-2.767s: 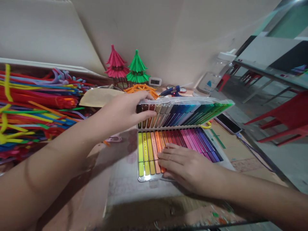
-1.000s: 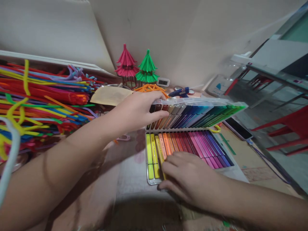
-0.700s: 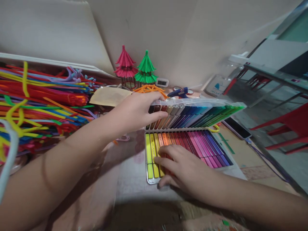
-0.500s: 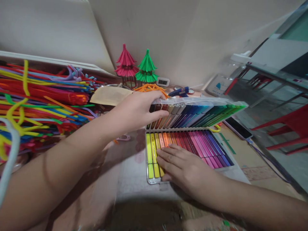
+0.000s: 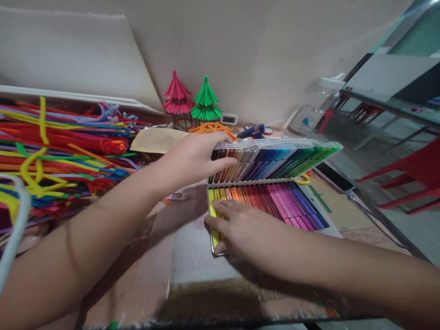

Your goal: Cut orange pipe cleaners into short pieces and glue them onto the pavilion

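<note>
An opened clear plastic marker case (image 5: 213, 253) lies on the table, its hinged half raised along the back. My left hand (image 5: 202, 153) grips the raised half at its left end, thumb on the near side and fingers over the top edge. That half holds brown, grey, blue and green markers (image 5: 275, 160). My right hand (image 5: 242, 227) rests palm down with fingers stretched out over the yellow markers at the left of the lower half. Orange, red, pink and purple markers (image 5: 275, 199) lie in a row to its right. The palm hides the lower ends of several markers.
Bundles of coloured pipe cleaners (image 5: 68, 142) fill the left side. A pink tree (image 5: 177, 94) and a green tree (image 5: 206, 98) stand against the wall near a small digital clock (image 5: 229, 119). A phone (image 5: 333, 177) and a plastic jug (image 5: 305, 119) are at the right.
My right hand has slid left across the markers, from the yellow-orange ones onto the leftmost yellow ones. My left hand keeps its hold on the case. The view has shifted slightly.
</note>
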The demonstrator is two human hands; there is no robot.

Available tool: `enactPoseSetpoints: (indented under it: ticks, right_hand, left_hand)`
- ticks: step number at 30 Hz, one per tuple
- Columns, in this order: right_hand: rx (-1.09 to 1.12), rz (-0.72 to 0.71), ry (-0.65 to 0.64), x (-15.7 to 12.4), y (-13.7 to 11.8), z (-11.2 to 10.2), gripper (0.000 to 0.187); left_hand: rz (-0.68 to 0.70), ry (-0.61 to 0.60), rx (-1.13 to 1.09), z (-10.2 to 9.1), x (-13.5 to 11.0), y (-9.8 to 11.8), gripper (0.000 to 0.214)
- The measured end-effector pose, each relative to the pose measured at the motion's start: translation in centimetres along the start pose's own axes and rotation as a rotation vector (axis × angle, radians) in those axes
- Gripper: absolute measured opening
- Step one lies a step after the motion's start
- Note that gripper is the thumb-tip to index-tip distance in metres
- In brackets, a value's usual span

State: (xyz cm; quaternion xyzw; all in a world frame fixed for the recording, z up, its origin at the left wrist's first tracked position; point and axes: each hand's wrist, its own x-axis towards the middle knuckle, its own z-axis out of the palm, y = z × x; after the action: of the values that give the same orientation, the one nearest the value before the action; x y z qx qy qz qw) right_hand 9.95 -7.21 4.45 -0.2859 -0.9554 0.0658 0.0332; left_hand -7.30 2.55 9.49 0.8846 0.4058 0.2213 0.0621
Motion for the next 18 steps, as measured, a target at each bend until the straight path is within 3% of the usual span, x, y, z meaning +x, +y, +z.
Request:
enactPoseSetpoints:
  ticks: [2,7,13,18]
  right_hand:
    - [0.069,0.025,-0.069,0.2,0.2,-0.7,0.032]
    - [-0.054,-0.014,-0.029,0.3,-0.4,-0.9,0.035]
    - [-0.071,-0.070,-0.079,0.8,-0.8,-0.6,0.013]
    - [-0.119,-0.044,-0.135,1.4,-0.5,-1.1,0.013]
  left_hand:
    - [0.004,-0.005,0.011,0.0,0.0,0.0,0.042]
    - [-0.017,0.012,0.027,0.1,-0.1,0.0,0.043]
    - [-0.031,-0.027,-0.016,-0.2,-0.2,0.4,0.036]
    - [-0.058,-0.038,-0.016,-0.2,-0.2,0.6,0.036]
